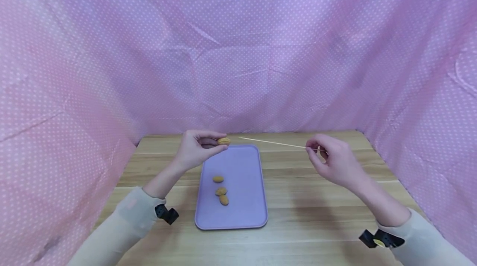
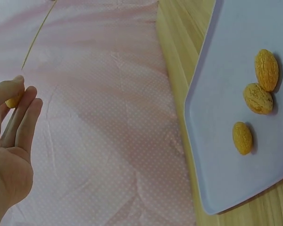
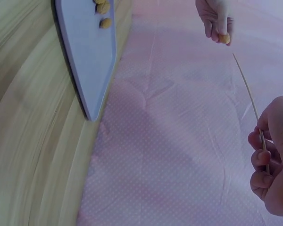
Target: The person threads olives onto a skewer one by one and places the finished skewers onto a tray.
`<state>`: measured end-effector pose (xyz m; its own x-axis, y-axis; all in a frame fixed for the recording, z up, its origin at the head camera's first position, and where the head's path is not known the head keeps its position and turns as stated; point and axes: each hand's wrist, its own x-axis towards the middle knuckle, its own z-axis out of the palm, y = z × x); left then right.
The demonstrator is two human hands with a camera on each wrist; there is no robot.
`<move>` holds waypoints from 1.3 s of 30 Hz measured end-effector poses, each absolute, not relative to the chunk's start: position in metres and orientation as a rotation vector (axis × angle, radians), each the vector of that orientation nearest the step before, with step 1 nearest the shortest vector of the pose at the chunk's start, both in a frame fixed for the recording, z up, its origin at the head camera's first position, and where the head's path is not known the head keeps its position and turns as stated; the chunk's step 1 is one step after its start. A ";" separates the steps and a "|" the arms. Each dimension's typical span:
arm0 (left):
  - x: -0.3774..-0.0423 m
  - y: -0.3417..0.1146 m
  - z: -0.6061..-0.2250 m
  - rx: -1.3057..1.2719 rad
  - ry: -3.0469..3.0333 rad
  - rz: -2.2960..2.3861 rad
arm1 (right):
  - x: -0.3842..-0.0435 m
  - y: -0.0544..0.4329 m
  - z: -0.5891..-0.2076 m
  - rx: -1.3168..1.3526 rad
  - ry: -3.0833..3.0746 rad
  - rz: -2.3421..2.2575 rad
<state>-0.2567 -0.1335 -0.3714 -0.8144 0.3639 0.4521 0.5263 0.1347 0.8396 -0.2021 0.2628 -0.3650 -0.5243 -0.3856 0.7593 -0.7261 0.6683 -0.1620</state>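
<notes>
Wooden table (image 1: 294,233), rimmed tray (image 1: 246,187), left grip (image 1: 195,148) pinching nut-like oval (image 1: 224,141), right grip (image 1: 337,159) pinching stick (image 1: 272,143), gap between

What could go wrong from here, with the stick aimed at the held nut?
1. The stick could prick the left hand: its tip points at the nut, which that hand pinches.
2. The stick might bend or snap if pushed hard: it is thin, and most of its length juts unsupported from the right hand.
3. The nut could slip if pushed: it's only pinched, raised above the tray.
</notes>
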 end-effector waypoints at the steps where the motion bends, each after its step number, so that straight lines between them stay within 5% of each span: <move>1: -0.257 -0.133 -0.371 -0.909 -2.249 -1.760 | -0.202 0.261 -0.364 0.865 -2.162 0.623; 39: -0.253 -0.130 -0.391 -1.001 -2.227 -1.476 | -0.199 0.241 -0.366 1.006 -2.175 0.608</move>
<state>-0.2527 -0.1296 -0.3907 -0.7179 0.3893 0.5772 0.6832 0.2347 0.6915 -0.1985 0.2414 -0.3659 -0.4890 -0.4862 0.7242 -0.7912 0.5967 -0.1337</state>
